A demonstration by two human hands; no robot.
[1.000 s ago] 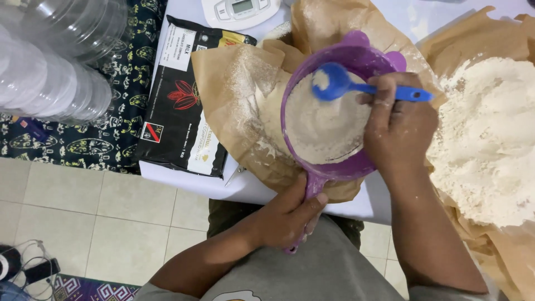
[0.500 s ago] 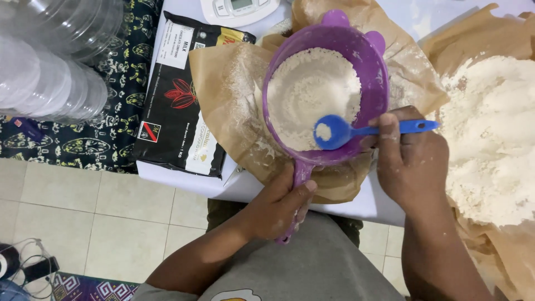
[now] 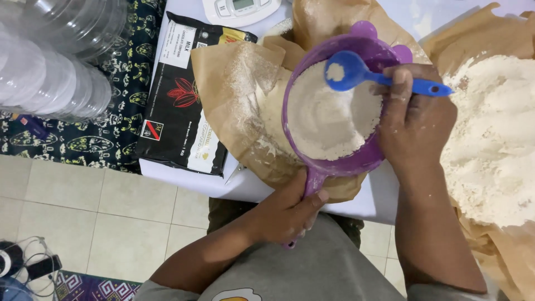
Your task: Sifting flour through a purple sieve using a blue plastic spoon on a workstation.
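My left hand (image 3: 287, 214) grips the handle of a purple sieve (image 3: 304, 89) at the near table edge. The sieve holds a mound of flour (image 3: 329, 120) and hangs over crumpled brown paper (image 3: 237, 95) dusted with sifted flour. My right hand (image 3: 415, 120) holds a blue spoon (image 3: 356, 72) by its handle, with the bowl of the spoon at the far rim of the sieve, a little flour in it.
A large heap of flour (image 3: 490, 139) lies on brown paper at the right. A black chocolate package (image 3: 178, 111) lies at the left of the white table (image 3: 184, 178). A white kitchen scale (image 3: 239, 10) sits at the far edge. Clear plastic jars (image 3: 50, 61) stand at the far left over tiled floor.
The sieve swung left and back toward the right. The blue spoon moved from the near rim of the sieve up to its far rim.
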